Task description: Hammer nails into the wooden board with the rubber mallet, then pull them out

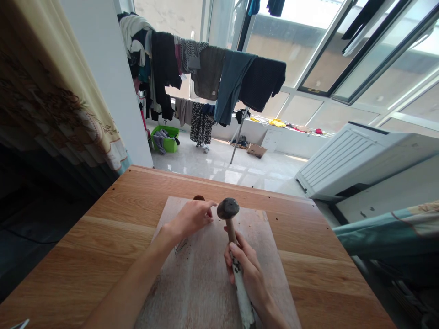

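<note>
My right hand is wrapped round the handle of a rubber mallet, whose dark, worn head points away from me over the board. The handle is bare wood near the head and whitish, flaking paint lower down. My left hand rests over the far part of the pale, worn wooden board, left of the mallet head. Its thumb and fingers are drawn together; anything between them is too small to make out. Beside my left wrist lie several thin nail-like pieces. A brown round object shows partly behind my left hand.
The board lies on a wooden table with small dark holes along its edges. Beyond stand a clothes rack with hanging laundry, a green basket and a white appliance. Curtains hang at left and right.
</note>
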Demonstrator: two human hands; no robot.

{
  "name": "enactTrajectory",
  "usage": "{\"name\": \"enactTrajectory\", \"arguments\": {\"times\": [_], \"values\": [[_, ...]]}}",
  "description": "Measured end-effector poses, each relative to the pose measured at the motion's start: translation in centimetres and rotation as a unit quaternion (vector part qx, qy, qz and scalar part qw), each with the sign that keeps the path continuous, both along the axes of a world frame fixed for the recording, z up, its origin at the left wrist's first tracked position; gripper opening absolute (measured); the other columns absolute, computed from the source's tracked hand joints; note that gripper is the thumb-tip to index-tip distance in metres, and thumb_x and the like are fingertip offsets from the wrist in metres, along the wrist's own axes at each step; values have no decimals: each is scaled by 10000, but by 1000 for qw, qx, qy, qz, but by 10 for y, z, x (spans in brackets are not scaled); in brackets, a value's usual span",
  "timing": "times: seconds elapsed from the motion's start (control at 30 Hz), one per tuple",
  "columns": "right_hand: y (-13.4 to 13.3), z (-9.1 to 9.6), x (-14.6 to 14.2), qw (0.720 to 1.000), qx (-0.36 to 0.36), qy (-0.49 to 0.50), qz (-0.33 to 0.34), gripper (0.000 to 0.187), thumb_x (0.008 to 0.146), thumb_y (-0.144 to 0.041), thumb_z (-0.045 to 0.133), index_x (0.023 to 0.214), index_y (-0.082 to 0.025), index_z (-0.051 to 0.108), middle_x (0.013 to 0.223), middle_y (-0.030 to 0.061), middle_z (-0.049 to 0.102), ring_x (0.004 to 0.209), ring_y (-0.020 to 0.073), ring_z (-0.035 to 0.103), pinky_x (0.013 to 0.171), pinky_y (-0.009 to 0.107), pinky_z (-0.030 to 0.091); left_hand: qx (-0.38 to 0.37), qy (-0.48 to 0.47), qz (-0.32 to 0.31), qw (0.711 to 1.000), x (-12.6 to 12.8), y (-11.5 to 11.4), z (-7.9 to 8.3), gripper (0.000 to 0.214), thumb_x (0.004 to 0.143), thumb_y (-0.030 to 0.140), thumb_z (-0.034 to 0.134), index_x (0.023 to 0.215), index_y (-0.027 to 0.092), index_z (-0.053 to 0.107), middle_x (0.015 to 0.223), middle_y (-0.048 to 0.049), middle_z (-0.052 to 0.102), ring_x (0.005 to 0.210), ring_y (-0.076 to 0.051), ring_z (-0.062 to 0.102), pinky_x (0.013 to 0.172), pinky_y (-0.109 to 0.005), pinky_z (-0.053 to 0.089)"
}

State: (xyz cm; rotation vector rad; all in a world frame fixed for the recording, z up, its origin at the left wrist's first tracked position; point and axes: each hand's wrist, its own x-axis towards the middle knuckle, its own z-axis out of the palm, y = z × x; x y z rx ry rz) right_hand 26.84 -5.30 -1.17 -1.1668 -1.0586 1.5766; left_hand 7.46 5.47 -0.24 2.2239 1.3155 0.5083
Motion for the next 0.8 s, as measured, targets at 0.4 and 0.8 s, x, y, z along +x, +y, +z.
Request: {"name": "enactTrajectory", "arguments": {"times": [0.4, 0.8], "values": [[3, 2, 3, 1000, 0, 13, -27, 684, 887, -561, 634, 1403, -129, 515, 616, -65, 518, 418, 85, 415, 364, 188, 358, 49, 54, 23, 997, -47, -36, 49, 78, 904, 227, 542, 855, 221, 602, 829, 12, 669, 743, -168, 615, 687, -285, 407], [1, 5, 4, 999, 4, 27, -34, 684, 877, -562, 641, 1388, -125, 514, 627, -65, 512, 437, 87, 402, 366, 189, 368, -84, 190, 61, 976, -32, -98, 13, 142, 866, 122, 444, 889, 216, 548, 994, -51, 648, 889, -210, 651, 760, -313, 444]]}}
